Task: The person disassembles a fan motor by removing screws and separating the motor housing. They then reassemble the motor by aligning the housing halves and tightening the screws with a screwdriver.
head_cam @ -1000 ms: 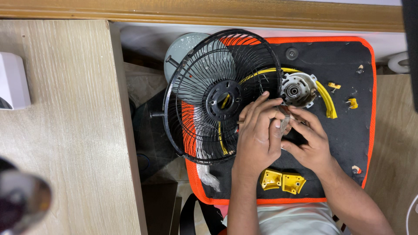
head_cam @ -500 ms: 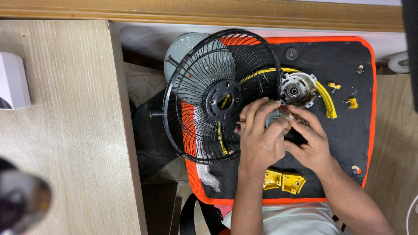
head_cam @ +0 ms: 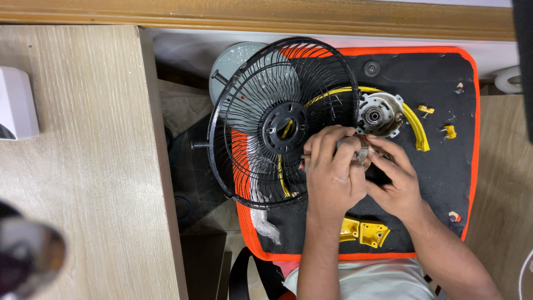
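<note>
A black work mat with an orange border (head_cam: pixel 444 183) lies across the person's lap, between two pale wood counter (head_cam: pixel 83 166) tops. On its left half a black wire fan guard (head_cam: pixel 277 119) lies tilted, its round hub plate turned up toward the camera and its rim hanging past the mat's left edge. Just right of the guard sits the silver motor housing (head_cam: pixel 379 115), open face and central bearing pointing straight up. A curved yellow strip (head_cam: pixel 413 125) arcs around its right side, and a yellow bracket (head_cam: pixel 365 231) lies near the mat's lower edge.

The left hand (head_cam: pixel 332 172) and right hand (head_cam: pixel 393 180) meet just below the housing, both wrapped round a small greyish metal part (head_cam: pixel 358 151). The left fingers are curled shut over it; the right fingers pinch its right end between thumb and forefinger. Most of the part is hidden, so its shape is unclear. What shows seems to run left to right between the hands, roughly level with the mat; which end leads I cannot tell.

To work it well, the left hand should steady it while the right makes small turns, kept low over the mat so anything loose lands there, clear of the guard's wires.
</note>
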